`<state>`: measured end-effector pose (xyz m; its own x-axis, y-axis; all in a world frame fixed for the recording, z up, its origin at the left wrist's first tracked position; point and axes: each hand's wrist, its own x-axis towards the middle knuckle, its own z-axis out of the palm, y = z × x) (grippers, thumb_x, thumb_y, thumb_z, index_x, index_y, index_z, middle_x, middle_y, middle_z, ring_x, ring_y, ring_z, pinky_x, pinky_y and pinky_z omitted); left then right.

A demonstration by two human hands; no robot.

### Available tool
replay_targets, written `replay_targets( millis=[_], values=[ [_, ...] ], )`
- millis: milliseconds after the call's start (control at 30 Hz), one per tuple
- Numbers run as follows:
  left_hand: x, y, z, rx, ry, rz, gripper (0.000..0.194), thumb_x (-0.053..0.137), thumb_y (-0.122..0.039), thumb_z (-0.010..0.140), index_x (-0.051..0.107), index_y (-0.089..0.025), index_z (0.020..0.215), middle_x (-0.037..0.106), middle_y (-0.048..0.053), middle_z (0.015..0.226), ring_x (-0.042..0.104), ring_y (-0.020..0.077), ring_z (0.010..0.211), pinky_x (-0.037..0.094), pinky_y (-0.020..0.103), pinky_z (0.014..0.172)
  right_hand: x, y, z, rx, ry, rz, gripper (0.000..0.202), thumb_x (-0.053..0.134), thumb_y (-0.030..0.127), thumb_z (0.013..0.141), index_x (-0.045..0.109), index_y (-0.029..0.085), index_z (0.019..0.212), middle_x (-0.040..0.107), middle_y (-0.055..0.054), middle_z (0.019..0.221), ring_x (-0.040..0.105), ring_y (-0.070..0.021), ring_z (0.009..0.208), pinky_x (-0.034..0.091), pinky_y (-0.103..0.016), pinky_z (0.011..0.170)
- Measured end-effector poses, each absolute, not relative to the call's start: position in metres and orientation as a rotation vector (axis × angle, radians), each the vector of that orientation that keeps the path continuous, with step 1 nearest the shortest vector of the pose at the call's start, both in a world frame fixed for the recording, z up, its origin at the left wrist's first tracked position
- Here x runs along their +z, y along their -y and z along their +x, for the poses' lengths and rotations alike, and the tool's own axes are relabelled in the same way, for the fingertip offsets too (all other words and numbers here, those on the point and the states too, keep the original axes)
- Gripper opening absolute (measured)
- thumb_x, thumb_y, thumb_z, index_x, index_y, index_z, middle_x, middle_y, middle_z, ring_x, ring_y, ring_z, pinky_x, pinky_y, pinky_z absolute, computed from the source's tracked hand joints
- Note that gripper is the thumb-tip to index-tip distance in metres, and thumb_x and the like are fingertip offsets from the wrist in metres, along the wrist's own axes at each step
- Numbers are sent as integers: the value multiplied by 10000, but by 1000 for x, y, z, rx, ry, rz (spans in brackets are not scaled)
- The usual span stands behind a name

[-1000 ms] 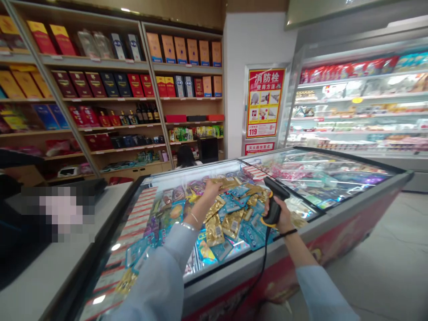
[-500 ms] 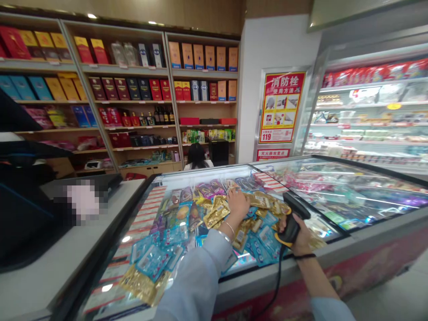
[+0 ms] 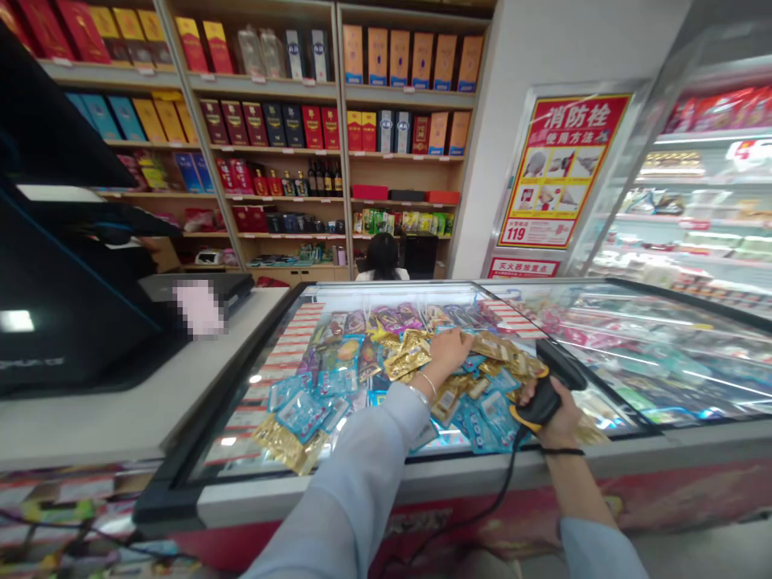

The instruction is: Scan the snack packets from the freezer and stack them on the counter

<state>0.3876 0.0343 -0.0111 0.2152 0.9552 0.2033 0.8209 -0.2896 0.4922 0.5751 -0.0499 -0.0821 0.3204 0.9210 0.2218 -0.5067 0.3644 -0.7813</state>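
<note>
My right hand [image 3: 558, 412] is wrapped round the grip of a black and yellow barcode scanner [image 3: 541, 398], held above the right side of a heap of small packets. Its black cable hangs down over the freezer's front. My left hand [image 3: 451, 351] rests in the heap with its fingers bent down among gold foil packets [image 3: 410, 354]; its fingertips, and whatever they hold, are hidden. Blue packets [image 3: 491, 418] lie between my hands and nearer the front edge. More blue packets [image 3: 301, 412] sit on a gold packet [image 3: 288, 444] to the left.
The packets lie on the glass top of a chest freezer [image 3: 289, 490], with wrapped goods visible beneath. A counter [image 3: 121, 422] with a dark screen device [image 3: 66, 305] stands left. Behind are shelves of boxes [image 3: 416, 153], a person's head [image 3: 382, 256], and a lit display fridge [image 3: 712, 201].
The view has tilted down and turned left, showing more of the freezer's front. Both hands stay in about the same places over the packets, the scanner still in my right.
</note>
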Motion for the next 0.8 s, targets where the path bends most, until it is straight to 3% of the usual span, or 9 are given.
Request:
replay_targets(
  millis=[133, 233, 367, 500, 633, 800],
  values=[
    [-11, -32, 390, 744, -1642, 2208, 682, 382, -588, 975, 450, -137, 1481, 527, 202, 1492, 524, 315, 1360, 385, 432, 1120, -78, 52, 574, 1029, 717, -710, 365, 753, 505, 603, 605, 231, 794, 544, 27, 508, 503, -145, 419, 442, -264, 416],
    [-1, -33, 378, 776, -1630, 2203, 753, 389, -641, 953, 435, -114, 1489, 409, 228, 1575, 400, 337, 1458, 319, 457, 1170, -75, 57, 575, 992, 677, -699, 324, 733, 495, 610, 616, 237, 769, 513, 10, 515, 485, -150, 427, 405, -287, 417],
    [31, -33, 313, 829, -1630, 2199, 688, 380, -632, 958, 555, -111, 1371, 507, 233, 1497, 472, 340, 1401, 361, 440, 1138, -63, 65, 572, 854, 646, -633, 300, 705, 506, 606, 636, 244, 735, 466, -2, 495, 450, -157, 418, 358, -311, 411],
    [48, -24, 199, 861, -1652, 2167, 593, 435, -593, 950, 593, -143, 1302, 636, 171, 1367, 588, 291, 1275, 422, 372, 1079, -39, 65, 540, 859, 744, -575, 330, 699, 518, 618, 646, 238, 783, 483, 11, 487, 463, -159, 400, 368, -294, 389],
    [24, -8, 98, 651, -1608, 2168, 806, 795, -538, 677, 553, -178, 1356, 605, 149, 1413, 566, 310, 1298, 426, 351, 1080, -19, 53, 462, 1055, 919, -518, 339, 699, 519, 686, 610, 228, 836, 539, 36, 502, 504, -146, 389, 423, -260, 380],
    [-24, 5, 62, 412, -1498, 2197, 951, 906, -421, 481, 558, -199, 1338, 588, 143, 1424, 551, 337, 1300, 412, 391, 1100, -23, 28, 342, 1343, 937, -534, 351, 749, 518, 712, 573, 220, 768, 592, 44, 503, 535, -131, 356, 453, -235, 350]
  ],
)
